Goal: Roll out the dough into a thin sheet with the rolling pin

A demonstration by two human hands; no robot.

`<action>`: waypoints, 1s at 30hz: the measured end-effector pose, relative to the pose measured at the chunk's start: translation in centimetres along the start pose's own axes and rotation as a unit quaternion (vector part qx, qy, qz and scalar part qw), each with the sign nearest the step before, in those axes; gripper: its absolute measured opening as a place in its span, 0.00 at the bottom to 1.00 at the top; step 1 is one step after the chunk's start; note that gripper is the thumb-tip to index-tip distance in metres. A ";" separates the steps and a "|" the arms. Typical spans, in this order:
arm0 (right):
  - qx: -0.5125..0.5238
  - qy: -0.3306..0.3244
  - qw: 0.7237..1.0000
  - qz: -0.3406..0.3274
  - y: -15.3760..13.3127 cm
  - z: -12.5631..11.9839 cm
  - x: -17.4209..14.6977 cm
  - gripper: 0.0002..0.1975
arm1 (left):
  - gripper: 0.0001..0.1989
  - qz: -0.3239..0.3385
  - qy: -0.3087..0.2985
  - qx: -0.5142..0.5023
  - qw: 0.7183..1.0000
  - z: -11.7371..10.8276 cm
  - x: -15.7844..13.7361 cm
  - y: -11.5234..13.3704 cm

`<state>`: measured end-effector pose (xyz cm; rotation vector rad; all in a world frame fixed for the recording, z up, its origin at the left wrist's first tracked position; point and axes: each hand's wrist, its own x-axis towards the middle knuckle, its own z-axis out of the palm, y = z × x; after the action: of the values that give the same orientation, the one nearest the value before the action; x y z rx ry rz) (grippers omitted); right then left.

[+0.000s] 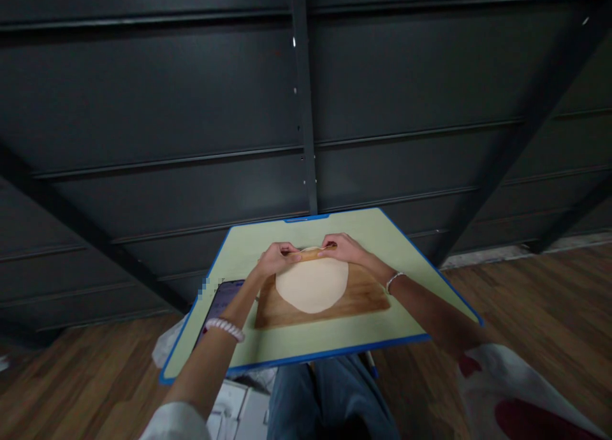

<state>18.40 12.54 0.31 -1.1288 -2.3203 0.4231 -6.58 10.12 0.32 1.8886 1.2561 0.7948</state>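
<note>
A wide, flat round of pale dough (pixel 313 287) lies on a brown wooden board (pixel 366 291). Across its far edge rests a short wooden rolling pin (pixel 310 255). My left hand (pixel 278 258) grips the pin's left end, thumb pointing inward. At the other end, my right hand (pixel 342 245) has its fingers closed round the pin. A thin strip of dough shows beyond the pin. The pin's two ends are mostly hidden by my fingers.
The board sits on a pale green, blue-edged table (pixel 329 341) over my knees. A phone-like dark screen (pixel 228 293) lies at its left, partly behind my left forearm. Dark metal panels (pixel 191 95) stand beyond, and white boxes (pixel 241 405) are below left.
</note>
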 end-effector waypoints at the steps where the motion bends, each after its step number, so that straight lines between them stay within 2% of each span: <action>1: 0.002 0.007 1.000 -0.002 -0.1 0.0 -0.2 0.11 | 0.21 -0.004 0.001 -0.008 1.000 0.0 -0.1 0.0; 6: -0.003 0.036 0.998 -0.054 -0.5 0.0 -1.6 0.10 | 0.23 -0.030 0.006 -0.010 0.999 -0.1 -1.0 0.5; 10: -0.009 0.056 0.996 -0.071 -0.7 0.2 -2.9 0.11 | 0.23 -0.033 0.052 -0.020 0.998 0.6 -1.5 0.7; 14: -0.007 0.066 0.997 -0.042 -0.9 0.6 -3.3 0.11 | 0.21 -0.016 0.104 -0.021 0.994 1.6 -1.3 0.2; 18: 0.002 0.081 0.997 0.009 -1.2 0.8 -2.9 0.11 | 0.20 0.008 0.122 0.106 0.987 1.8 -1.3 -0.2; 21: -0.021 0.060 0.998 0.019 -1.5 0.6 -2.7 0.14 | 0.16 0.018 0.119 0.179 0.976 1.8 -1.7 0.2; 25: -0.132 -0.001 0.991 0.007 -2.0 0.0 -2.9 0.15 | 0.16 0.013 0.074 0.262 0.962 1.9 -2.6 1.6; 28: -0.166 -0.022 0.986 0.014 -2.3 -0.4 -3.4 0.16 | 0.17 0.009 0.064 0.260 0.963 2.1 -3.5 2.5; 30: -0.170 -0.025 0.985 0.008 -2.5 -0.5 -3.9 0.16 | 0.16 0.019 0.083 0.245 0.966 2.3 -4.0 2.6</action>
<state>19.10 8.00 0.68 -1.3045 -2.4925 0.0601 -4.80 5.12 0.85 2.2754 1.6408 0.7186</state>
